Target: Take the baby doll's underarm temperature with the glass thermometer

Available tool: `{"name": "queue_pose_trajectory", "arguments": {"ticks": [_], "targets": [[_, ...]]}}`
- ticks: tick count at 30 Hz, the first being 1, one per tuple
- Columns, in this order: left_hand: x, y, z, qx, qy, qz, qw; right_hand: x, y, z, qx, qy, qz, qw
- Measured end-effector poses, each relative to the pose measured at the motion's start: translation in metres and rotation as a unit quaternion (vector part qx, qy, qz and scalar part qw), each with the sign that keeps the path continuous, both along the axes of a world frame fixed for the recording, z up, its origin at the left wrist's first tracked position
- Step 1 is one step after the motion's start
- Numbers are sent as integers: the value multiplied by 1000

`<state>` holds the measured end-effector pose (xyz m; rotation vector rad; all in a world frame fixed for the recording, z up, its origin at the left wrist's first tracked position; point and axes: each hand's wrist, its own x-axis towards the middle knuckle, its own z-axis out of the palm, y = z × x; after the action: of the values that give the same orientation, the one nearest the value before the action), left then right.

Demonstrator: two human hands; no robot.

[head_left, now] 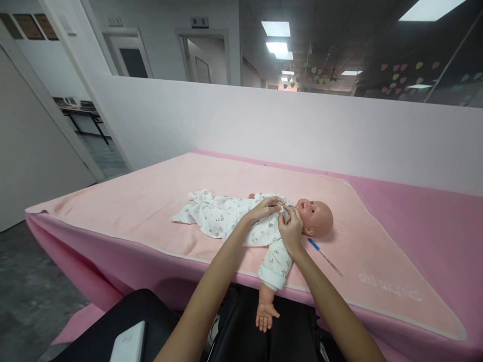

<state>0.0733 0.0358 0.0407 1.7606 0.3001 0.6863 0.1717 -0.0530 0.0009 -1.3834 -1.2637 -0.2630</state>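
Bare forearms (219, 281) nearest; left fingers (270, 202) and right fingers (295, 217) pinch closed on the doll's (320, 219) outfit (222, 218) between them.

Left of the fingers (272, 201) and nearer the camera, a flat white object (128, 343) lay on a black seat (147, 304). Beyond them rose a white wall (264, 125), lit ceiling panels (275, 28) higher up; far left stood a dark-legged table (80, 112).

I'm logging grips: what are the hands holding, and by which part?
The left hand and right hand pinch the doll's printed outfit near the neckline.
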Motion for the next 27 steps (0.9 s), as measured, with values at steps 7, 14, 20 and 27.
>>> {"name": "queue_pose_trajectory", "arguments": {"ticks": [7,14,20,27], "targets": [[2,4,-4,-51,-7,-25,998,1,1,0,-6,13,18,1000],[-1,-1,1,-45,-9,-4,999,1,1,-1,-3,44,37,998],[-15,-3,-4,11,8,41,999,0,2,-3,-7,70,22,997],[-12,-10,-2,79,62,101,990,-2,2,-2,-18,63,9,998]]}}
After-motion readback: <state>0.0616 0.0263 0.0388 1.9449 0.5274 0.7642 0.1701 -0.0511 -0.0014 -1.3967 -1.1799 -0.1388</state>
